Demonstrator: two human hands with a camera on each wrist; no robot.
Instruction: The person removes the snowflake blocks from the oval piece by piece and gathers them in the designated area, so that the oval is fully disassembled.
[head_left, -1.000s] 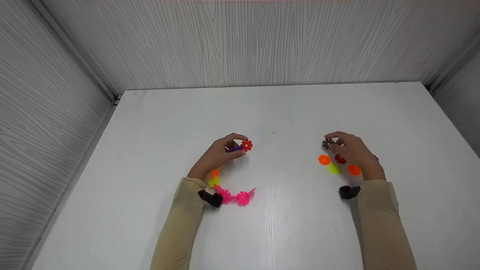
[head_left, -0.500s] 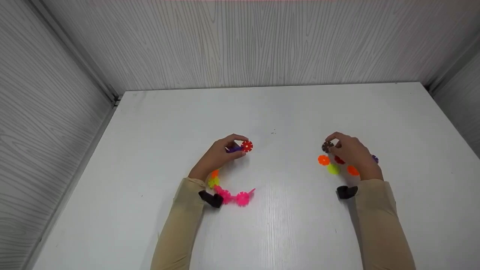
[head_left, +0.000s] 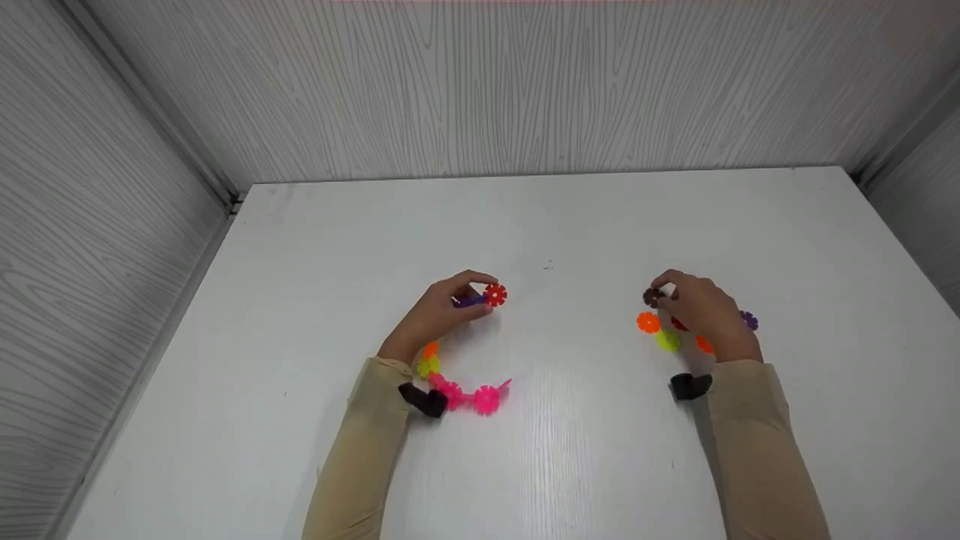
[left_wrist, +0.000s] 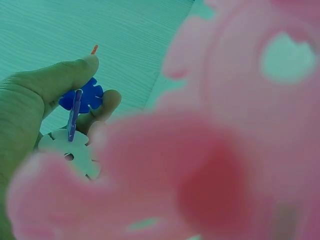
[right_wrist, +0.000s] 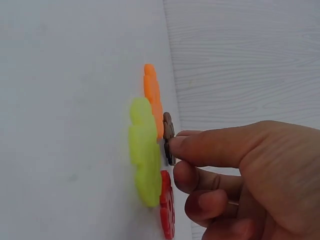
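Note:
My left hand (head_left: 442, 304) pinches a red snowflake disc (head_left: 495, 295) between thumb and fingers, at the end of a chain of interlocking discs. A purple disc (head_left: 469, 301) joins it inside the grip; the left wrist view shows a blue disc (left_wrist: 87, 96) and a whitish disc (left_wrist: 70, 155) there too. Under the wrist the chain shows orange (head_left: 430, 349), yellow (head_left: 428, 366) and pink discs (head_left: 487, 400); links behind the hand are hidden. My right hand (head_left: 703, 309) pinches a brown disc (right_wrist: 169, 137) by thumb and forefinger, its other fingers curled.
Around my right hand lie an orange disc (head_left: 648, 322), a yellow-green disc (head_left: 667, 340), a red disc (right_wrist: 167, 205), a second orange disc (head_left: 704, 344) and a purple disc (head_left: 749, 320), some partly covered. Wood-grain panels (head_left: 480, 90) border the white table (head_left: 570, 450) at the back and sides.
My right hand has shifted slightly left and toward me with the brown disc, which now looks more tilted. The purple disc at its right has come into view. My left hand keeps its hold.

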